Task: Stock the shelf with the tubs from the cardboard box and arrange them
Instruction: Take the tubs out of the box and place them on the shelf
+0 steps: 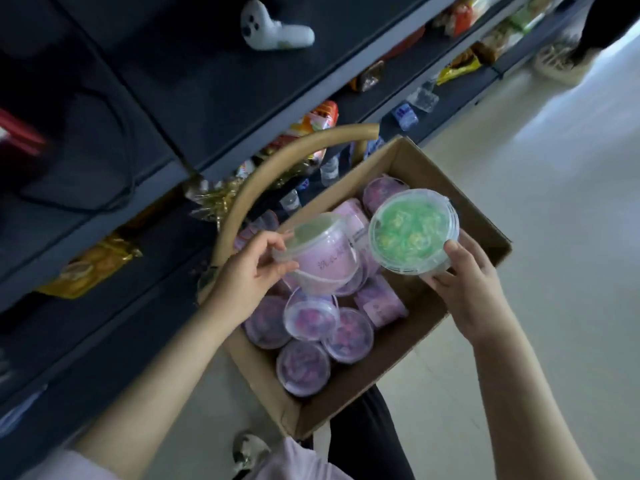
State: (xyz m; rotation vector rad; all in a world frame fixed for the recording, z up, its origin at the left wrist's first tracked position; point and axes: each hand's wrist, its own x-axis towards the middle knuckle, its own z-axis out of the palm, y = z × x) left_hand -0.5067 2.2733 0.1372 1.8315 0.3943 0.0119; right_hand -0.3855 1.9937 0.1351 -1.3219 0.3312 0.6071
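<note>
1. The dark shelf [214, 81] runs along the left and far side, with snack packets on its lower levels.
2. The open cardboard box [415, 341] stands just right of it, near the person.
3. Purple tubs [303, 370] lie heaped inside the box, some on their sides.
4. The right hand [474, 292] grips a green tub [414, 230] by its near edge, above the box's right side.
5. The left hand [249, 271] pinches the rim of a tilted pink tub [322, 261] above the box's left side.
6. A white controller [273, 27] lies on a far shelf level.
</note>
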